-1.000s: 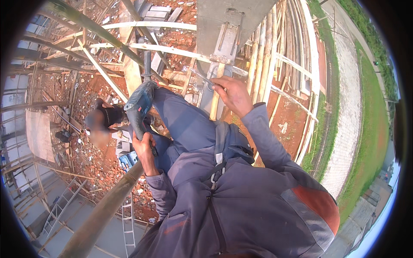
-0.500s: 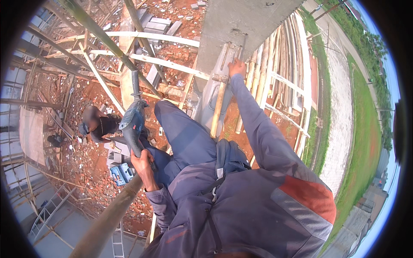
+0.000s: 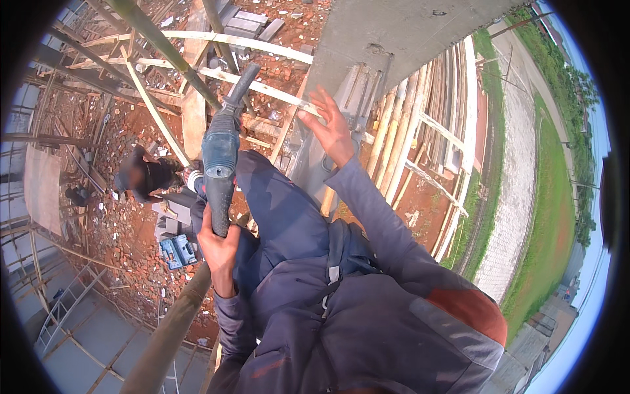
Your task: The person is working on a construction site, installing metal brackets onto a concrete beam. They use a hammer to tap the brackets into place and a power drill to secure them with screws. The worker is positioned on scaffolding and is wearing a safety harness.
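Note:
My left hand (image 3: 218, 248) is closed round the black rear handle of a blue power tool (image 3: 220, 148). Its dark front end points up and away from me; the exact kind of tool is unclear. In the air over the concrete beam's near part, my right hand (image 3: 331, 131) has its fingers spread and holds nothing. Beyond that hand lies the grey concrete beam (image 3: 387, 29), with metal bars (image 3: 374, 92) on its near end. My raised thigh is just right of the tool, and a thick bamboo pole (image 3: 167, 328) runs beneath my left forearm.
Far below on the left, a person (image 3: 147, 174) in dark clothes is on rubble-strewn ground. Near them lies an open blue case (image 3: 177, 251). Bamboo scaffold poles (image 3: 161, 49) cross the upper left. Several long poles (image 3: 410, 108) lie right of the beam, before a grass strip (image 3: 548, 197).
My right hand has let go of the metal bars and moved left, toward the tool, fingers opening. My left hand has swung the tool upright and closer, its front end tilting right.

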Tool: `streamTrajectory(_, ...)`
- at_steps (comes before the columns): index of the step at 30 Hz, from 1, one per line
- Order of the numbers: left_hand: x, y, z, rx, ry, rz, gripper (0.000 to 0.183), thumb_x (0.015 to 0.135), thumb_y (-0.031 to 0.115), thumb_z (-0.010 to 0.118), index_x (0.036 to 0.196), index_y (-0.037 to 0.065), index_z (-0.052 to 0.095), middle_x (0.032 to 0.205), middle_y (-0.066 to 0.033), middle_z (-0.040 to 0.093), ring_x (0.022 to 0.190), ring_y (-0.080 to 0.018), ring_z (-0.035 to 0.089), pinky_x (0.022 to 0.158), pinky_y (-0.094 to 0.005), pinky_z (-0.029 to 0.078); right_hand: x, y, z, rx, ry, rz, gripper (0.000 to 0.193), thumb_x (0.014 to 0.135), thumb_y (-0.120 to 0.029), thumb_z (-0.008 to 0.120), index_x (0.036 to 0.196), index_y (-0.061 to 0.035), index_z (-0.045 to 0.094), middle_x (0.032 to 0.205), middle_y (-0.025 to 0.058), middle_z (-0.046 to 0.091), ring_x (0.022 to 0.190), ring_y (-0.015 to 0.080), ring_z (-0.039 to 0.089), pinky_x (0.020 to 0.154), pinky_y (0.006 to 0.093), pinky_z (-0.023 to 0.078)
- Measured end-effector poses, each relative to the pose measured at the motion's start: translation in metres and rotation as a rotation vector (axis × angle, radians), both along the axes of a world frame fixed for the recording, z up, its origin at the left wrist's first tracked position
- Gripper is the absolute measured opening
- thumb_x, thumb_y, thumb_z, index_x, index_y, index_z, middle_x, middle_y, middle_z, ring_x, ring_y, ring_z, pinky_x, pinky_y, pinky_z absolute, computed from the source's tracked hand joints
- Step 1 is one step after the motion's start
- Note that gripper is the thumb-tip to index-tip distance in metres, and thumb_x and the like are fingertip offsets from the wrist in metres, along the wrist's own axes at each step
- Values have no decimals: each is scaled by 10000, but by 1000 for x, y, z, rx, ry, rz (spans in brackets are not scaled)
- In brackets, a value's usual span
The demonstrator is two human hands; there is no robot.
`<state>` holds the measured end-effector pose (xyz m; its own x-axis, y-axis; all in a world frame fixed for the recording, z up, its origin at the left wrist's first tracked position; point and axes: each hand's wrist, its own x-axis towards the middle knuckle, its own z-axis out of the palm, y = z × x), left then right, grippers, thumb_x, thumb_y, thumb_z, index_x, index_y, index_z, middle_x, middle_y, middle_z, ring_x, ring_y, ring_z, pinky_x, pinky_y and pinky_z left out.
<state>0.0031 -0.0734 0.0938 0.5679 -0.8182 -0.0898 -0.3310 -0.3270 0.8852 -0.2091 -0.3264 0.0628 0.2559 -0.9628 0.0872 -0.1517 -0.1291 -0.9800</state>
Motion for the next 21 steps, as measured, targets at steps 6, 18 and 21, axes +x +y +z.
streamTrajectory(6, -32, -35, 34, -196, -477, -377, 649, 639, 73, 712, 1277, 31, 600, 853, -149, 693, 677, -280, 666, 689, -377, 541, -15, -45, 96, 83, -687, -5, 1029, 893, -443, 720, 1561, -24, 59, 1590, 227, 226, 1507, 329, 120, 1216, 478, 107)
streamTrajectory(18, -40, -74, 15, -120, -746, -807, 991, 449, 228, 869, 1383, 158, 547, 753, -32, 532, 701, -219, 605, 685, -348, 499, -80, -73, 34, 328, -982, -607, 591, 857, -297, 792, 1296, -72, 467, 1258, 60, 500, 1181, 177, 457, 968, 414, 385)
streamTrajectory(21, -42, -74, 14, -123, -717, -851, 991, 441, 231, 872, 1376, 160, 551, 746, -30, 526, 696, -218, 601, 689, -352, 499, -66, -82, 64, 167, -853, -591, 346, 867, -177, 774, 1127, -81, 566, 1047, 30, 590, 940, 151, 549, 843, 368, 460)
